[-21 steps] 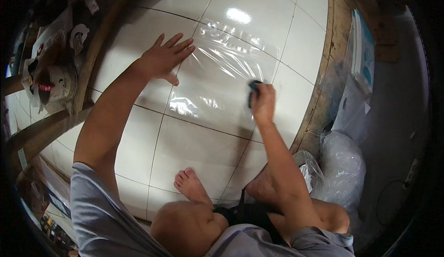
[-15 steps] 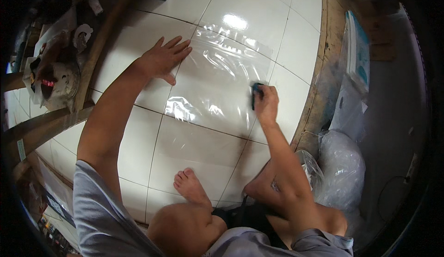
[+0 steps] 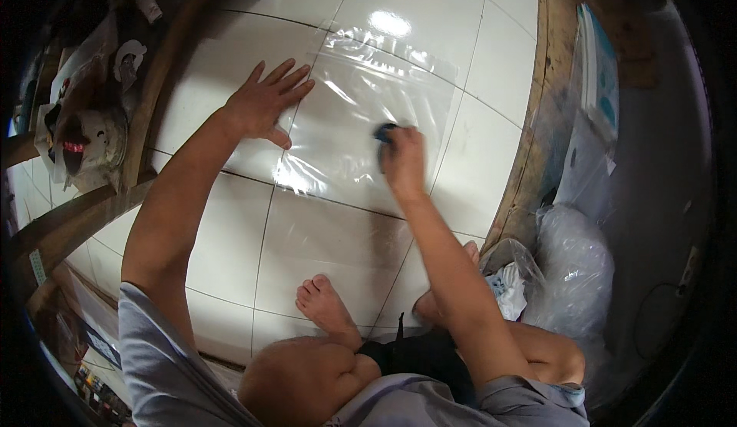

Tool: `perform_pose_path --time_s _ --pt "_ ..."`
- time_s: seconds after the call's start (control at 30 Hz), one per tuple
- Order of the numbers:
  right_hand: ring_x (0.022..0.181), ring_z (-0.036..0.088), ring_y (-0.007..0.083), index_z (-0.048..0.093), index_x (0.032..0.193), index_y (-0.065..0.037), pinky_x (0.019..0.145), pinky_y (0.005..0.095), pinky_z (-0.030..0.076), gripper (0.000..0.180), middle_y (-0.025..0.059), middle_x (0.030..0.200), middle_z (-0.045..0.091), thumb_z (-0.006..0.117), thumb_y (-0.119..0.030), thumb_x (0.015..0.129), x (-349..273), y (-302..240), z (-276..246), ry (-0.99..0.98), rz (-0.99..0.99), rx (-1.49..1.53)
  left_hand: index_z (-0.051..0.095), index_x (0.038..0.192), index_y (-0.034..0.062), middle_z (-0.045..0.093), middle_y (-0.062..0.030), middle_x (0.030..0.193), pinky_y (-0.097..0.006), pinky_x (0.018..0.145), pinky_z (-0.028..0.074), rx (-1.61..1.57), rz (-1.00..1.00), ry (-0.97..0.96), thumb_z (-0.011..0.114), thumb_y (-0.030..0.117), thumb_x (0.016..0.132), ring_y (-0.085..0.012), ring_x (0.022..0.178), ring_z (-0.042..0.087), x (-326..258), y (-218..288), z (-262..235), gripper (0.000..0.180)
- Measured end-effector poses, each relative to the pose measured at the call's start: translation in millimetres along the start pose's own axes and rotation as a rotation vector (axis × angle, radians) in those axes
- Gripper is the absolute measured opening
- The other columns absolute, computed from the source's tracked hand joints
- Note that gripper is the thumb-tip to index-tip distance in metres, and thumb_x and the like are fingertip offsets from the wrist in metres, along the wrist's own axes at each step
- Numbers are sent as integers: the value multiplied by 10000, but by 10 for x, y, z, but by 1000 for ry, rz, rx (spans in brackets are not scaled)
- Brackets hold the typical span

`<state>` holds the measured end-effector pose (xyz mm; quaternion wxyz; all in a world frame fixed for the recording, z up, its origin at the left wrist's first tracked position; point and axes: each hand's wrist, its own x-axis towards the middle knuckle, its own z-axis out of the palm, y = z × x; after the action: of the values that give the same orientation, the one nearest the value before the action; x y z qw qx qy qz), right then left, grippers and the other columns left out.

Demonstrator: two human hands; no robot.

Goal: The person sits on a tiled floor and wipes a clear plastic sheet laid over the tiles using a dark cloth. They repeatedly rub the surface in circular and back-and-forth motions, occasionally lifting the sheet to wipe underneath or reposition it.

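Note:
A clear plastic sheet or bag (image 3: pixel 345 93) lies flat on the white tiled floor (image 3: pixel 223 235), its wrinkles catching the light. My left hand (image 3: pixel 265 103) presses palm down with fingers spread at the sheet's left edge. Toward the sheet's right half, my right hand (image 3: pixel 404 162) grips a small dark blue object (image 3: pixel 384 133), held against the plastic. Fingers and blur hide much of that object, so its kind cannot be made out.
A wooden beam (image 3: pixel 522 158) borders the tiles on the right, with stuffed clear plastic bags (image 3: pixel 572 266) beyond it. Wooden shelving (image 3: pixel 165 74) with cluttered items stands at left. My bare foot (image 3: pixel 326 304) rests on the tiles below the sheet.
My right hand has moved left across the plastic with the dark blue object. My left hand stays at the sheet's left edge. My right knee has shifted, and the view has moved slightly.

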<state>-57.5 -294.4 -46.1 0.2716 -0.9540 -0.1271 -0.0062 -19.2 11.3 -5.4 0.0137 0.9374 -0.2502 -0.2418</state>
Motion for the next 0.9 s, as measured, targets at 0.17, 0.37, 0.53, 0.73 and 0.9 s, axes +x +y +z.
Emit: perform_pose_path --time_s 0.17,0.37,0.53,0.73,0.9 --pt "967 572 376 650 962 -8 859 456 460 232 178 963 609 657 30 734 -225 673 -594 28 253 11 170 1557 142 111 -68 1639 -601 1194 130 -21 -5 22 833 530 552 -285 1513 55 -61 -17 -23 1266" --pt "948 566 375 648 964 -10 851 458 460 232 191 960 607 659 19 734 -101 36 -289 22 -45 103 167 1554 131 106 -93 1636 -620 1166 201 -9 -22 12 848 478 583 -313 1508 78 -11 90 -69 1236" --pt "946 537 364 652 936 -40 859 453 469 191 190 941 567 580 8 766 -101 -1002 472 -116 -185 173 160 1552 127 116 -93 1633 -614 1170 193 16 -29 -26 834 500 591 -304 1508 82 2 92 -87 1231" --pt "950 536 388 636 923 -18 856 459 452 213 189 972 577 611 43 721 -284 -187 36 1 -66 111 152 1554 126 106 -97 1636 -609 1176 179 12 -16 -1 825 516 579 -303 1510 76 -58 31 1 1248" --pt "964 570 387 650 980 -2 870 463 456 235 189 960 603 643 35 748 -509 570 -564 56 193 33 144 1556 134 104 -103 1635 -617 1173 182 -14 -22 -9 826 493 606 -324 1507 76 -60 40 -62 1223"
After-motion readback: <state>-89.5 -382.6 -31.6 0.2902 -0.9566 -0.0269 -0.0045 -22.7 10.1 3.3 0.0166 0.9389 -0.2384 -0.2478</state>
